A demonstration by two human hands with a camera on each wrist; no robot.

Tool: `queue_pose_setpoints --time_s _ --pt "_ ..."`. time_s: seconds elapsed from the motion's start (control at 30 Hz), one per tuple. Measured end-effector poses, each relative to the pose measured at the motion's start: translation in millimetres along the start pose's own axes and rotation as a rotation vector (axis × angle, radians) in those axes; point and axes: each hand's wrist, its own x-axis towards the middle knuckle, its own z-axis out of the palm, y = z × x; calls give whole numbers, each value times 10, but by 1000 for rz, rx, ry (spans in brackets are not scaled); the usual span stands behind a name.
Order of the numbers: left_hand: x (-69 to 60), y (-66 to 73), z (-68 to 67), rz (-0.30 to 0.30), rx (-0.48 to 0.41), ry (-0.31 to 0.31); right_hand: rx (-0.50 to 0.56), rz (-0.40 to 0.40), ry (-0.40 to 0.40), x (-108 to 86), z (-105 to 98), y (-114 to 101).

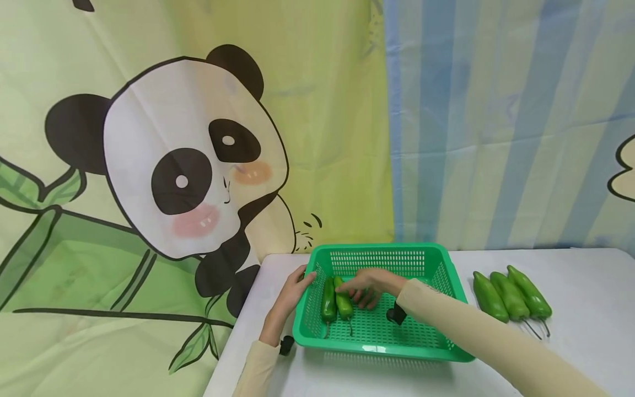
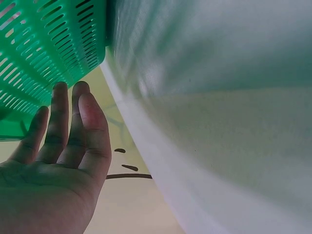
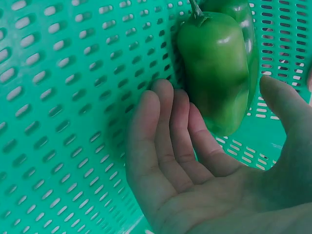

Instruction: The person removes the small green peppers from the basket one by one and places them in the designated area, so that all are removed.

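Observation:
Inside a green plastic basket, two long green peppers lie side by side at its left end. My right hand is down in the basket next to the inner pepper. In the right wrist view, the fingers of that hand lie loosely extended beside the pepper, with the thumb apart. The outer pepper lies nearer the basket's left wall. My left hand is at the left rim; in the left wrist view its fingers are fairly straight against or close to the basket's outside.
Three more green peppers lie in a row on the white table, right of the basket. A printed curtain with a panda hangs behind the table's back edge.

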Motion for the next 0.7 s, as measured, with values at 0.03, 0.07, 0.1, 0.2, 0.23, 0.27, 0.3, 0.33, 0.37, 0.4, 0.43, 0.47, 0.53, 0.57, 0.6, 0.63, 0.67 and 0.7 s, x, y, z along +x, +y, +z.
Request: queue_pose_setpoints --time_s 0.03,0.07,0.1,0.2,0.23,0.27,0.3,0.33,0.37,0.4,0.43,0.47,0.53,0.57,0.6,0.63,0.67,0.7 --pt "0 1 0 -3 -1 -1 -2 2 4 3 6 -9" --pt "-2 2 1 -6 1 -1 -2 5 8 2 13 -17" --pt "-7 4 1 -5 1 -3 -6 6 14 2 20 -28" --pt "-57 84 -21 -11 -19 -25 -9 19 29 10 44 -54" --pt "-80 125 -31 -14 -26 -36 -14 19 35 18 54 -60" --pt "-104 167 -42 -15 -31 -46 -20 20 40 29 63 -66" --pt "-123 207 -53 -18 -37 -58 -26 21 46 43 72 -72" --pt "-141 248 -64 -21 -42 -69 -29 24 51 57 79 -75" --pt "-157 292 -75 -24 -42 -80 -36 24 56 67 85 -78" --pt "-161 299 -76 -23 -41 -81 -43 22 61 73 91 -83" --pt "-159 300 -78 -22 -41 -84 -47 23 66 85 93 -86" --pt "-157 303 -80 -22 -42 -87 -47 24 68 88 94 -90" --pt "-155 310 -82 -21 -46 -93 -46 23 67 81 85 -99" --pt "-155 315 -82 -21 -47 -95 -45 21 64 73 78 -104" --pt "-153 319 -82 -20 -50 -95 -45 18 61 66 72 -107" --pt "-153 324 -83 -20 -49 -96 -39 16 57 60 64 -108" --pt "-155 328 -82 -21 -48 -95 -35 13 53 54 58 -109" --pt "-156 330 -82 -20 -45 -93 -32 11 49 51 51 -110"
